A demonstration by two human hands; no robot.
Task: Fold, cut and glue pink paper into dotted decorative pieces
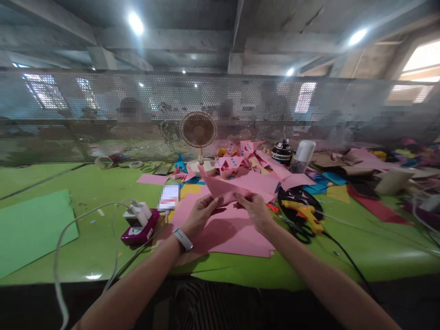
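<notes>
Right now, the left hand (202, 213) and the right hand (257, 211) both pinch a pointy pink paper (225, 187) with their fingers. It is up over a pile of big pink sheets (220, 238), which lies on the green surface (92, 261). A white band (183, 239) goes around the left wrist. Near the right hand are a yellow glue gun (307, 214) and black scissors (302, 232). A phone (169, 197) and a purple box (139, 234) sit on the left side. Behind the paper stands a little fan (198, 130).
</notes>
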